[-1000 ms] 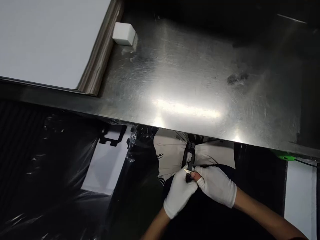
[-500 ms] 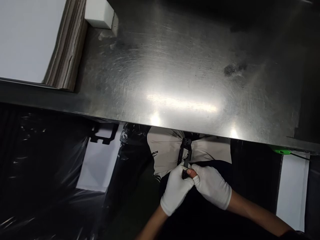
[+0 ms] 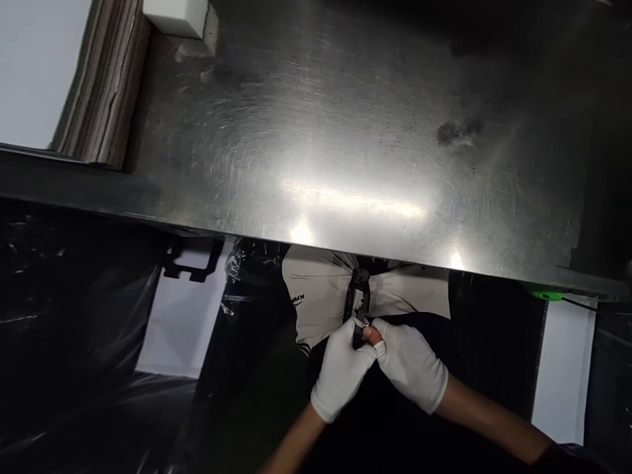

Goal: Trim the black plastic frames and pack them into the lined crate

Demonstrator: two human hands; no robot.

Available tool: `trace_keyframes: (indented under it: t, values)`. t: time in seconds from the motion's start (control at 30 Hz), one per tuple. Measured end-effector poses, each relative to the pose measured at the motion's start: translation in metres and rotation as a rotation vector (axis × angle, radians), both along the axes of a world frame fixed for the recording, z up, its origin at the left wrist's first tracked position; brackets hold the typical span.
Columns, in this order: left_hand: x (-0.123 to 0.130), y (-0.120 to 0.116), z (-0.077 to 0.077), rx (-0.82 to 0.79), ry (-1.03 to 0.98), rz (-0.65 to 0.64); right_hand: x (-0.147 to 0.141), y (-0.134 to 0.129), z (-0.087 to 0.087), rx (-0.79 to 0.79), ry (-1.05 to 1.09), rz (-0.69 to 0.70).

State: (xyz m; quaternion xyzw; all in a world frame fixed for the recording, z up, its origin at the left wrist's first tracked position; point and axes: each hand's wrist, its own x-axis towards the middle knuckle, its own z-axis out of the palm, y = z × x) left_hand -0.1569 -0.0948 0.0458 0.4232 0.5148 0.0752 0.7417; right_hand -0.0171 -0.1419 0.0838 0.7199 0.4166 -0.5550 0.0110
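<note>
A narrow black plastic frame (image 3: 361,293) is held in front of my lap, below the front edge of the table. My left hand (image 3: 340,368), in a white glove, is closed around its near end. My right hand (image 3: 412,362), also gloved but with a bare thumb tip, pinches at that same end, and the thumb presses close to the left fingers. A small pale or shiny sliver shows between the thumbs; I cannot tell what it is. The gloves hide the lower part of the frame.
A scratched metal table (image 3: 320,131) spans the view. A stack of sheets (image 3: 106,85) and a white block (image 3: 178,16) sit at its upper left. Another black frame (image 3: 195,271) lies over a white panel (image 3: 178,322) at left. A green-handled tool (image 3: 546,294) lies at right near the edge.
The whole view has shifted slightly, so most things appear a little further left and up. Both hands still grip the black frame's near end, its angle slightly changed.
</note>
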Motion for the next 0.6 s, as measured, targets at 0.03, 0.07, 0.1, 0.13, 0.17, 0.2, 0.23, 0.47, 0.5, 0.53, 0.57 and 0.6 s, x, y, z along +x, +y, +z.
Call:
trace_keyframes:
  t: [0.03, 0.07, 0.1, 0.13, 0.17, 0.2, 0.23, 0.47, 0.5, 0.53, 0.57, 0.6]
  values:
    - [0.001, 0.000, 0.000, 0.000, 0.000, 0.000, 0.001, 0.000, 0.000, 0.009, 0.000, 0.005]
    - [0.001, -0.001, 0.001, 0.007, 0.004, -0.003, 0.003, 0.000, 0.000, 0.030, 0.001, 0.019]
    - [0.000, -0.001, 0.001, 0.017, 0.011, -0.010, 0.006, -0.001, -0.001, 0.062, 0.008, 0.036]
    - [-0.001, -0.001, 0.002, 0.029, 0.022, -0.024, 0.011, -0.003, -0.001, 0.103, 0.031, 0.047]
    - [-0.003, 0.000, 0.002, 0.042, 0.026, -0.045, 0.016, -0.005, 0.000, 0.146, 0.070, 0.040]
    - [-0.006, 0.002, 0.003, 0.053, 0.008, -0.075, 0.022, -0.007, 0.001, 0.183, 0.121, 0.015]
    - [-0.009, 0.004, 0.003, 0.067, -0.033, -0.111, 0.028, -0.010, 0.003, 0.212, 0.177, -0.026]
    - [-0.026, 0.013, 0.003, 0.145, -0.149, -0.257, 0.050, -0.033, 0.020, 0.203, 0.320, -0.241]
    - [-0.023, 0.011, 0.005, 0.185, -0.068, -0.276, 0.049, -0.035, 0.022, 0.193, 0.320, -0.226]
    - [-0.019, 0.007, 0.007, 0.229, 0.030, -0.305, 0.047, -0.038, 0.023, 0.180, 0.311, -0.204]
    - [-0.016, 0.004, 0.009, 0.275, 0.135, -0.341, 0.044, -0.039, 0.024, 0.163, 0.294, -0.176]
    - [-0.012, 0.000, 0.011, 0.321, 0.233, -0.386, 0.041, -0.040, 0.025, 0.143, 0.269, -0.145]
